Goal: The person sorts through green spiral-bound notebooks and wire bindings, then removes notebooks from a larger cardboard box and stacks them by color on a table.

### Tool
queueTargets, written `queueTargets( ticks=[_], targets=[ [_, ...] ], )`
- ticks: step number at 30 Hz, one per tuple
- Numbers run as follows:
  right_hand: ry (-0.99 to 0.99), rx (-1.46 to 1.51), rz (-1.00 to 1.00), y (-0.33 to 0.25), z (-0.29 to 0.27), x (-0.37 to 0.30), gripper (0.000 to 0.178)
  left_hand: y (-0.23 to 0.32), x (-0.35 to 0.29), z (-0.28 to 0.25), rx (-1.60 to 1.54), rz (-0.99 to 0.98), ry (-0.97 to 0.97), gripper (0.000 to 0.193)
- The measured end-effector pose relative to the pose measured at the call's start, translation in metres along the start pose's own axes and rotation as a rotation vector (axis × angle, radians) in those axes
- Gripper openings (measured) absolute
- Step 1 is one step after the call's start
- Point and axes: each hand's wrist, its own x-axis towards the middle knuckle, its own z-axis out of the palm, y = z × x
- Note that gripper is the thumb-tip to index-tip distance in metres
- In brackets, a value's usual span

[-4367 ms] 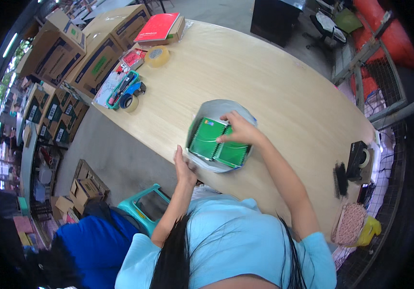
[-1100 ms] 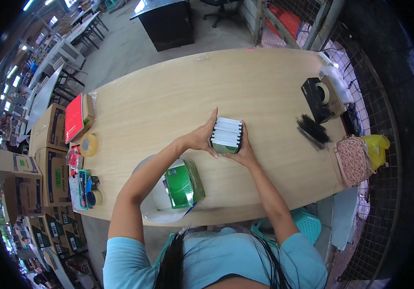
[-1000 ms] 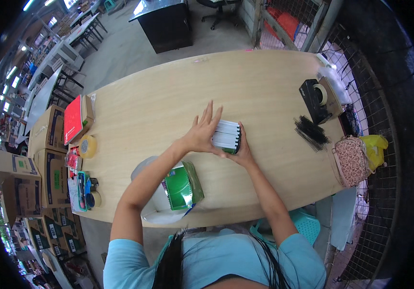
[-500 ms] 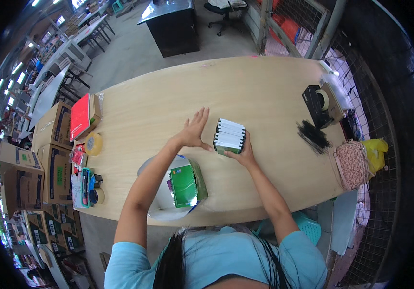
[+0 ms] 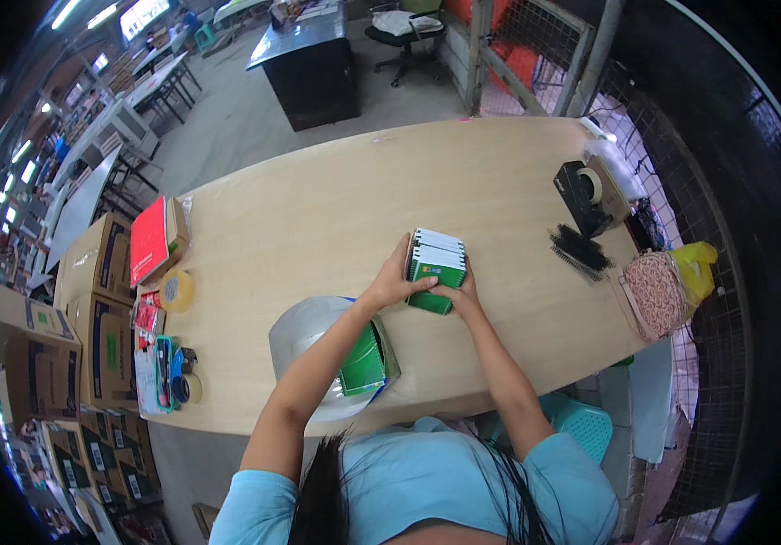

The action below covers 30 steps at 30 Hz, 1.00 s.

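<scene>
Teal stool [image 5: 581, 425] below table's [image 5: 490, 182] near edge, right of the person. Open plastic bag [image 5: 292, 320] lies near that edge, green notebooks [image 5: 363, 368] inside, left forearm across it. Beyond it, notebook stack [image 5: 436, 263] is mid-table: left hand [image 5: 396, 283] clamped on its left side, right hand [image 5: 460, 296] on its right, thumbs on the green front. Can't tell if stack touches table. Pink pouch [image 5: 656, 291] and brush [image 5: 579, 251] off right. Black desk [image 5: 314, 82] far back.

tbh my feed gives me a green label [image 5: 112, 349] on one cardboard carton [image 5: 95, 365], white labels [image 5: 97, 453] on stacked boxes [image 5: 114, 459], white print on a red notebook [image 5: 151, 238], tiny multicoloured logo [image 5: 436, 270] on a green notebook [image 5: 450, 276].
</scene>
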Motion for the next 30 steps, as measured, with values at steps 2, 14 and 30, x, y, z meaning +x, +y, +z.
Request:
queueTargets(
  ticks=[2,14,30],
  targets=[
    [0.016,0.304,0.114,-0.002,0.005,-0.017,0.084,0.010,-0.017,0.004,0.251,0.233,0.117,0.096],
    [0.061,-0.255,-0.183,0.013,-0.027,-0.041,0.107,-0.012,-0.036,0.073,-0.017,-0.127,0.259,0.069],
    [-0.180,-0.309,-0.106,-0.005,-0.054,-0.032,0.125,-0.022,-0.042,0.078,0.199,-0.054,0.145,0.083]
  ],
)
